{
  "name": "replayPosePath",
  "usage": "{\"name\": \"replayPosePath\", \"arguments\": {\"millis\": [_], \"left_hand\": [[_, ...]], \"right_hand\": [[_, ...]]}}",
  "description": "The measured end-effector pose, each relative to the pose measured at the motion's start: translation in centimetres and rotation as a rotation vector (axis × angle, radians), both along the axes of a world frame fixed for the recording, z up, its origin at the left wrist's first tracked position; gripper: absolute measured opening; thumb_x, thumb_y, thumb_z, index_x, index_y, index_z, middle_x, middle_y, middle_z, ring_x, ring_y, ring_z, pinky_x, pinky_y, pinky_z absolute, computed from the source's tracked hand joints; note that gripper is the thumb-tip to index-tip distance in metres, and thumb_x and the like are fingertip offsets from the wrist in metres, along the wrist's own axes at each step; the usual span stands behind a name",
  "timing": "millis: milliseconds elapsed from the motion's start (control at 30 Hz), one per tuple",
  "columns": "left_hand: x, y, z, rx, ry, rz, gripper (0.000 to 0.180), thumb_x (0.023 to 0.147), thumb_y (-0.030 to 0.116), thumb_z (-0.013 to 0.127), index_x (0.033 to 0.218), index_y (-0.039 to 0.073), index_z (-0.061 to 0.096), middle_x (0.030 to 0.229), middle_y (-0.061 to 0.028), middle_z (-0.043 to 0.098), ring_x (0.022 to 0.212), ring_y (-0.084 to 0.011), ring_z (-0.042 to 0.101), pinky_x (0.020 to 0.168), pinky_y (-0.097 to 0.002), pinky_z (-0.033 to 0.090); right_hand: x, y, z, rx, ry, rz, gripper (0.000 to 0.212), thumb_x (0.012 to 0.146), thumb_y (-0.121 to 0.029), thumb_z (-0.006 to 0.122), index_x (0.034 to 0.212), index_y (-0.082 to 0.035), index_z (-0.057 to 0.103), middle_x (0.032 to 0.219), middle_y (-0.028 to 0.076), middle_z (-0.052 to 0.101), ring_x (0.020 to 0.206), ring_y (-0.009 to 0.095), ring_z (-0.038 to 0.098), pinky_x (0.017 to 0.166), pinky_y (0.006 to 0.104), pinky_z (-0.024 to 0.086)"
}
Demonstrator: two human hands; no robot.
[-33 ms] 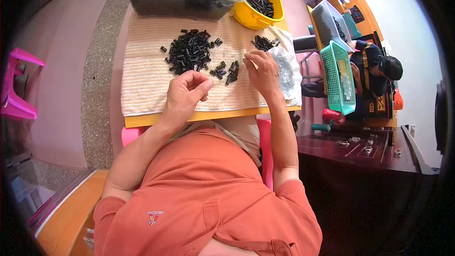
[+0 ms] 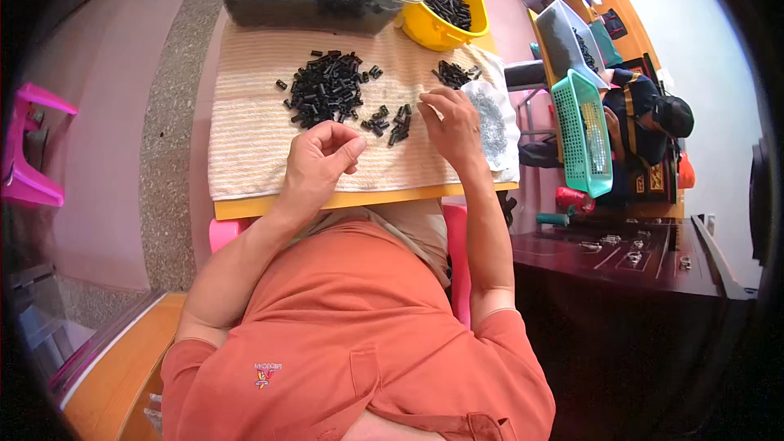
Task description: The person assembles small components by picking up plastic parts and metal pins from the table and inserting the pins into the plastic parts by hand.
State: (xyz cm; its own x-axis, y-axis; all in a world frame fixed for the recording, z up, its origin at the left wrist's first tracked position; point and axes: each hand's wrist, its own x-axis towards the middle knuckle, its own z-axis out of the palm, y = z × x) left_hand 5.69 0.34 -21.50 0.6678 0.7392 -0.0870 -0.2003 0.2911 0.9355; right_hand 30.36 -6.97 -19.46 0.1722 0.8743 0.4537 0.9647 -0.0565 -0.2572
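Note:
My left hand (image 2: 321,159) is curled at the near side of the towel, thumb pressed toward the bent fingers. Whatever it may pinch is too small or hidden to make out. Just beyond it lies a large heap of short black tube-like pieces (image 2: 325,90). Two little clusters, one of black pieces (image 2: 376,121) and one of longer black pieces (image 2: 400,125), rest between my hands. My right hand (image 2: 454,124) is bent with its fingers drawn together, beside a white dish (image 2: 505,106) of tiny clear or silvery bits. Its fingertips hide any small thing held.
On the striped towel (image 2: 253,131) another small black pile (image 2: 454,73) lies by the dish. A clear bin (image 2: 310,8) and a yellow basin (image 2: 441,33), both holding black pieces, stand at the far edge. Rightward are a green basket (image 2: 572,139) and a seated person (image 2: 645,122).

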Motion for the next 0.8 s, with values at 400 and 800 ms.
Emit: {"name": "replayPosePath", "arguments": {"millis": [400,800], "left_hand": [[0.1,0.0,-0.6,0.033,-0.004,0.001,0.014,0.093,0.014,0.069,0.091,0.001,0.065,0.076,-0.0004,0.064,0.067,-0.0060,0.058,0.061,-0.0214,0.049],[-0.2,0.1,-0.3,0.048,-0.005,0.012,0.014,0.093,0.014,0.069,0.092,0.001,0.065,0.074,0.0000,0.063,0.065,-0.0057,0.057,0.060,-0.0211,0.048]], "right_hand": [[-1.4,-0.3,0.7,-0.171,-0.013,0.110,0.023,0.081,-0.008,0.070,0.104,-0.008,0.070,0.103,0.009,0.066,0.103,0.031,0.059,0.088,0.0396,0.049],[-2.9,0.0,1.5,-0.215,-0.015,0.112,0.024,0.084,-0.012,0.068,0.107,-0.007,0.070,0.103,0.011,0.065,0.101,0.032,0.058,0.086,0.0403,0.049]]}}
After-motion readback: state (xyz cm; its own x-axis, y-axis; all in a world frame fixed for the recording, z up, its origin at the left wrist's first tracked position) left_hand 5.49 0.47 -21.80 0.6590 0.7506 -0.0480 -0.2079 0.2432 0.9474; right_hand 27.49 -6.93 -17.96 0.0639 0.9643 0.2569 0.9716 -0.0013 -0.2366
